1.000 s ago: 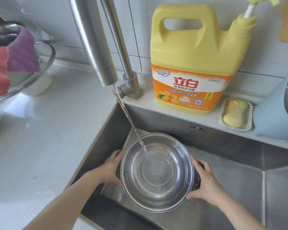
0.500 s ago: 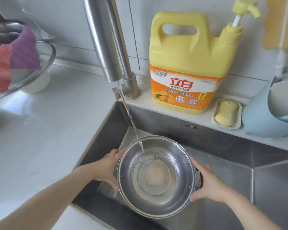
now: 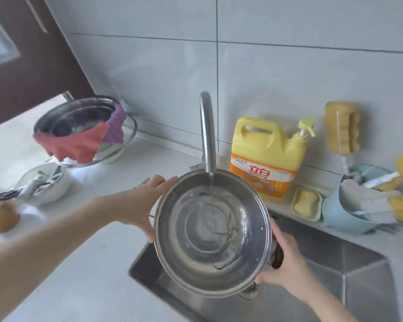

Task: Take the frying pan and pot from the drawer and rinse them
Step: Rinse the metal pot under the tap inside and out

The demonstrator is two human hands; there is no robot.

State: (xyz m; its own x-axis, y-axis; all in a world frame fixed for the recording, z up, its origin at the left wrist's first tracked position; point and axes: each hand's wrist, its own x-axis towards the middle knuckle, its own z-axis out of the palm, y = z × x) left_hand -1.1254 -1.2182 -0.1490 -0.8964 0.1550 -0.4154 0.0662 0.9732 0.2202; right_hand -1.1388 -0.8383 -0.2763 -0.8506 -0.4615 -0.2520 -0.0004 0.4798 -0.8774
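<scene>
Stainless steel pot (image 3: 213, 233) held above the sink (image 3: 349, 270), mouth tipped toward the camera. Round, shiny, thin rolled rim. Concentric rings show on the inside base; a shallow film of water swirls there with dark streaky reflections. Small rivet dots visible on the inner wall at left, right and lower right. A dark side handle sits at the right edge.

Left hand (image 3: 147, 203) grips the pot's left rim: fingers curled over the far upper edge, thumb down along the near side. Right hand (image 3: 286, 263) wraps the right side, fingers closed around the dark handle, thumb below the rim.

Faucet (image 3: 207, 133) arches over the pot's far edge; a thin stream of water (image 3: 211, 180) falls just inside the rim.

Behind the sink, on the ledge: yellow detergent jug (image 3: 268, 159) with orange label and pump top; beside it to the right a soap bar (image 3: 306, 203) in a pale dish. Further right a light blue holder (image 3: 342, 214) packed with brushes and sponges, blurred. A yellow sponge (image 3: 342, 126) hangs on the tiled wall above.

On the white counter (image 3: 84, 252) at left: stacked metal bowls (image 3: 79, 119) with a pink cloth (image 3: 75, 145) and a purple cloth (image 3: 115, 126) draped over the rim. Nearer, a white bowl (image 3: 44, 184) holding utensils. Far left edge blurred, contents unclear.
</scene>
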